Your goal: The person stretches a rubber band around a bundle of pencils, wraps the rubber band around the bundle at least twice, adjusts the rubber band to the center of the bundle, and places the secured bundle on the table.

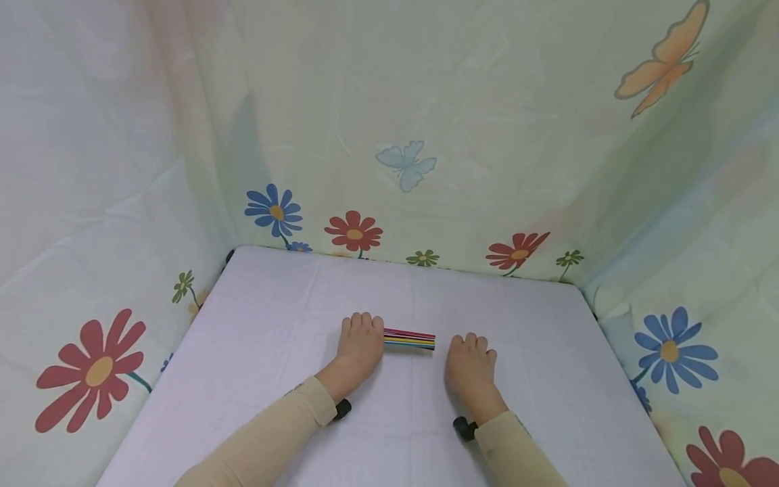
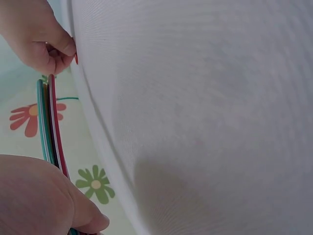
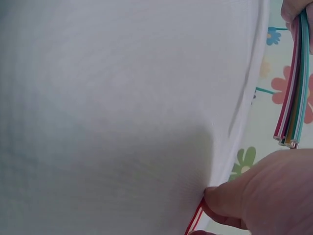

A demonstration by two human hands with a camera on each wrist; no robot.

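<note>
My left hand (image 1: 360, 345) grips a bundle of slender coloured sticks (image 1: 410, 339), pink, yellow, teal and dark among them. Their free ends point right, toward the other hand. In the right wrist view the bundle (image 3: 293, 93) shows pink, teal and yellowish lengths with pale cut ends. To its right, my right hand (image 1: 471, 370) is low over the table with its fingers curled. Thumb and fingers there pinch a thin red-and-white striped stick (image 3: 195, 218), mostly hidden by the hand. In the head view this stick is out of sight beneath the fingers.
A white cloth covers the table (image 1: 292, 291). Hanging curtains (image 1: 341, 88) printed with flowers and butterflies close off the back and both sides. Each wrist wears a small black camera, one (image 1: 343, 409) on the left and one (image 1: 465, 429) on the right.
</note>
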